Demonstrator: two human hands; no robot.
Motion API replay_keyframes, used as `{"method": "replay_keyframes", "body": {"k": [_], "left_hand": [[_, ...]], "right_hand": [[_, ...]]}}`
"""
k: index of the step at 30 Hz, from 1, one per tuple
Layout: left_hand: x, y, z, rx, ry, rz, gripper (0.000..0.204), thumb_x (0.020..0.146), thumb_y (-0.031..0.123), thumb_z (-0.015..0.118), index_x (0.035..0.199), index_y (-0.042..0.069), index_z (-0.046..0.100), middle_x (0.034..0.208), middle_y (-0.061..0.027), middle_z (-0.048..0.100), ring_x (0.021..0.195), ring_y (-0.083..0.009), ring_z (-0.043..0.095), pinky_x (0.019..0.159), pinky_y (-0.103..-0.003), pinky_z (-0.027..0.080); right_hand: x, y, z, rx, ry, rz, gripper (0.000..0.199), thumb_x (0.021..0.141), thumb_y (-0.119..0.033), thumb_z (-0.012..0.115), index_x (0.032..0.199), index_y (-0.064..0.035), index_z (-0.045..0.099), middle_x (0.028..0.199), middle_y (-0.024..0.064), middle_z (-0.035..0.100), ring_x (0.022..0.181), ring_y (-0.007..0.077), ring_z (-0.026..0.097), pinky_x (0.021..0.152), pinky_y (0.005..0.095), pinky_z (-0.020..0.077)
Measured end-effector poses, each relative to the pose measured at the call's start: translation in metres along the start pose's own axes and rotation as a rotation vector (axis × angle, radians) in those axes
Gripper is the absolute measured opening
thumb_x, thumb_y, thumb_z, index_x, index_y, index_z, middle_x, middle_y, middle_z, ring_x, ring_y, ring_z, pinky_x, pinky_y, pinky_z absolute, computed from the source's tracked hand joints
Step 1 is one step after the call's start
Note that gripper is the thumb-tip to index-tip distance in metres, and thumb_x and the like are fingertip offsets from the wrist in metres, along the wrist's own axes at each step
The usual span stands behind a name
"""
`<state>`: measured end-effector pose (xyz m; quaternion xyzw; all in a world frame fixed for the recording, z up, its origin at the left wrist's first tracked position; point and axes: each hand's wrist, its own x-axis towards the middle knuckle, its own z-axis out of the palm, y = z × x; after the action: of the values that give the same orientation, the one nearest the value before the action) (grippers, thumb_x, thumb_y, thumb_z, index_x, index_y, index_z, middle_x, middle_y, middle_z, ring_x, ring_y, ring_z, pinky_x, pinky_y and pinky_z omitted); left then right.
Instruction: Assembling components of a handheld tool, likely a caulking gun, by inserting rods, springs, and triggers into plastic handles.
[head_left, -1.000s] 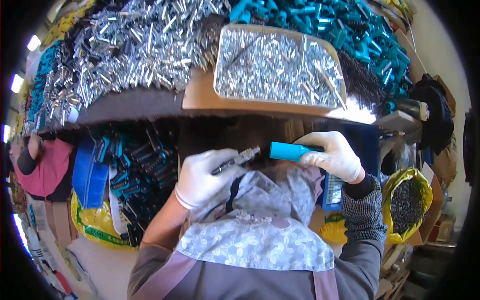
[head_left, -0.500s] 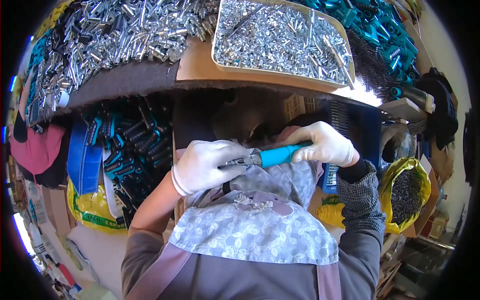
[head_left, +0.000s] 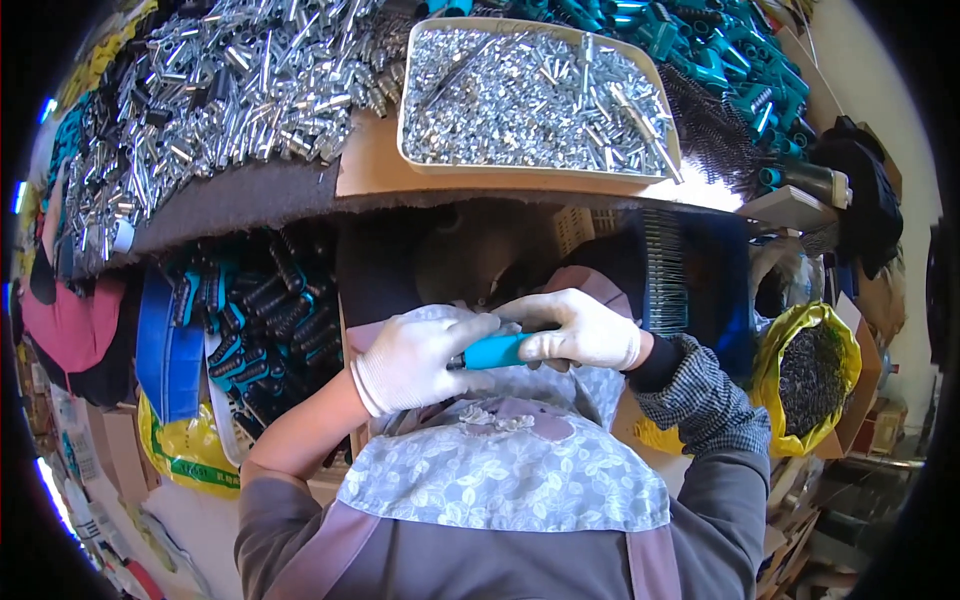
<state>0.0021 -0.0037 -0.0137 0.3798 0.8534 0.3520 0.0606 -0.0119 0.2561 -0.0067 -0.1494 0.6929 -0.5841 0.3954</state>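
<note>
In front of my lap I hold a teal tool handle [head_left: 495, 351] between both white-gloved hands. My left hand [head_left: 422, 358] is closed round its left end, where a dark bit shows under the fingers; the metal part there is hidden. My right hand [head_left: 582, 332] grips the handle's right end, thumb along its near side and fingertips reaching over the top toward my left hand. The handle lies roughly level, above a grey leaf-patterned apron [head_left: 500, 475].
A cream tray [head_left: 530, 174] of small metal pieces stands on the bench, with loose metal parts [head_left: 240, 90] on its left and teal housings [head_left: 700, 50] on its right. Black-and-teal handles [head_left: 260, 310] fill the lower left. A yellow bag [head_left: 850, 370] of dark pieces stands at right.
My right hand has moved left and slightly down with the teal handle, closing up against my left hand. The metal end, visible before, is now covered by my left fingers.
</note>
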Motion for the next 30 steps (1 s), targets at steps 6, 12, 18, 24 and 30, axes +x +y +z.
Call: {"method": "replay_keyframes", "body": {"k": [6,12,18,24,30], "left_hand": [[0.004,0.008,0.004,0.010,0.009,0.049,0.050,0.078,0.034,0.078,0.121,0.013,0.068,0.100,-0.0127,0.072,0.092,-0.0315,0.071,0.083,-0.042,0.056],[0.003,0.012,0.007,0.003,-0.012,0.051,0.051,0.077,0.033,0.079,0.121,0.012,0.068,0.095,-0.0118,0.071,0.087,-0.0308,0.071,0.077,-0.042,0.056],[0.017,0.005,0.023,-0.041,0.077,0.108,0.037,0.077,0.031,0.081,0.104,0.009,0.067,0.077,-0.0123,0.067,0.070,-0.0323,0.069,0.064,-0.042,0.055],[0.023,0.004,0.017,0.031,0.244,0.070,0.044,0.075,0.030,0.083,0.112,0.010,0.070,0.075,-0.0115,0.067,0.066,-0.0316,0.069,0.059,-0.040,0.055],[0.014,0.006,0.015,0.057,0.212,0.021,0.048,0.078,0.031,0.082,0.119,0.011,0.068,0.077,-0.0115,0.067,0.067,-0.0323,0.069,0.060,-0.040,0.056]], "right_hand": [[-0.001,0.002,0.004,-0.372,0.115,-0.255,0.057,0.090,-0.024,0.074,0.136,0.0047,0.058,0.115,0.0188,0.071,0.097,0.0283,0.072,0.087,0.0347,0.0560],[-0.005,-0.011,0.005,-0.076,0.007,0.000,0.061,0.091,-0.029,0.074,0.138,0.0052,0.056,0.100,0.0151,0.071,0.068,0.0149,0.064,0.063,0.0272,0.0526],[0.005,-0.029,-0.001,-0.212,-0.031,0.043,0.057,0.090,-0.030,0.073,0.133,0.0050,0.060,0.092,0.0163,0.072,0.066,0.0189,0.068,0.060,0.0299,0.0541],[0.042,-0.077,-0.071,-1.071,0.535,-0.594,0.017,0.087,-0.018,0.066,0.095,-0.0053,0.074,0.093,0.0159,0.069,0.087,0.0359,0.068,0.078,0.0441,0.0544],[0.092,-0.099,-0.142,-1.311,0.654,-0.320,0.019,0.081,-0.021,0.069,0.093,-0.0081,0.077,0.093,0.0150,0.073,0.091,0.0354,0.070,0.083,0.0438,0.0550]]}}
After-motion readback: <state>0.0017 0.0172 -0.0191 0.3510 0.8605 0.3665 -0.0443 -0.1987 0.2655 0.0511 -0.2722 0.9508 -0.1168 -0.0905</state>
